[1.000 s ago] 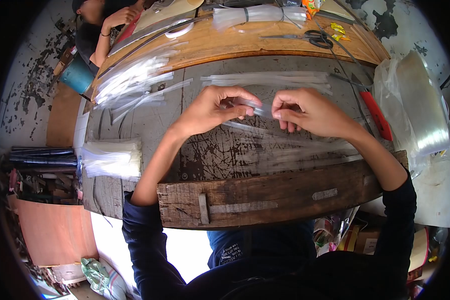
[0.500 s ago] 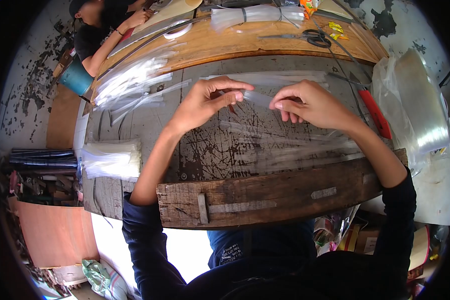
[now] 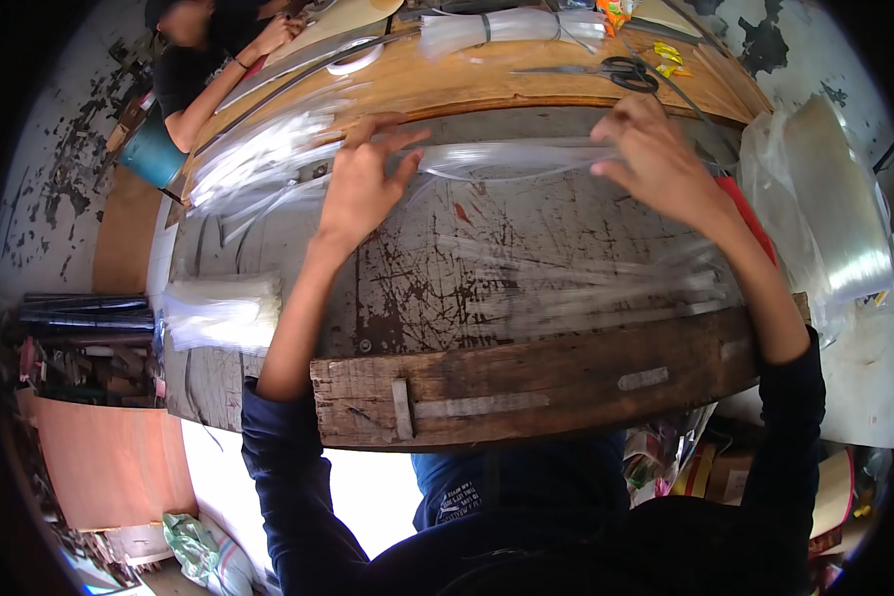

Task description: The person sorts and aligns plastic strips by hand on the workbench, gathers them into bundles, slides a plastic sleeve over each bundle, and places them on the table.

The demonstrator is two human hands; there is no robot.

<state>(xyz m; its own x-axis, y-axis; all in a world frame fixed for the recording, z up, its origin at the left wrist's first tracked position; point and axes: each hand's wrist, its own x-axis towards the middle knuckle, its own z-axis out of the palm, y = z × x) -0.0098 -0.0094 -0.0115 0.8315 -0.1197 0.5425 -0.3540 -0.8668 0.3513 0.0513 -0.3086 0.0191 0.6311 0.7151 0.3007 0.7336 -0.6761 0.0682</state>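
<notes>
Clear plastic strips [image 3: 517, 157] lie lengthwise across the far part of the worn grey tabletop [image 3: 417, 258]. At their left end is my left hand [image 3: 368, 177], fingers spread, with nothing visible in it. Over their right end my right hand [image 3: 651, 159] is open too, slightly blurred, its thumb and fingers apart. More clear strips [image 3: 606, 288] are scattered nearer to me, just behind a thick dark wooden beam [image 3: 536, 382] along the front edge.
Bright strip piles [image 3: 263, 154] and a white bundle [image 3: 223, 313] sit at the left. Black scissors [image 3: 626, 74] and a tape roll [image 3: 355, 57] rest on the wooden board. A red-handled tool [image 3: 750, 221] and plastic roll [image 3: 834, 199] are at right. A person [image 3: 194, 84] sits far left.
My hands have moved apart and away from me, and their fingers have opened. The strips they held between them now lie with the others at the far side of the tabletop.
</notes>
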